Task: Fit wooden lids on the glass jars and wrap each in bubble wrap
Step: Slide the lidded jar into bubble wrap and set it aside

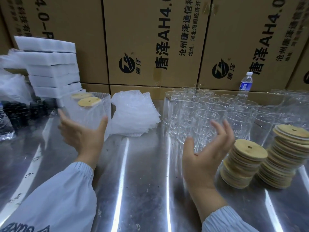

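My left hand (82, 131) holds a bubble-wrapped glass jar (87, 113) with a round wooden lid, thumb and fingers on either side of it. A second wrapped, lidded jar (78, 96) stands just behind it. My right hand (207, 148) hovers with spread fingers in front of a clear glass jar (205, 124), holding nothing. Several bare glass jars (222, 104) stand in rows at the back right. Two stacks of wooden lids (247, 149) (292, 131) sit at the right. A pile of bubble wrap sheets (133, 113) lies in the middle.
The steel table (142, 181) is shiny and scuffed. White foam blocks (53, 71) are stacked at the back left, with dark jars (21, 111) below them. Printed cardboard boxes (150, 39) wall the rear. A water bottle (245, 82) stands behind the glasses.
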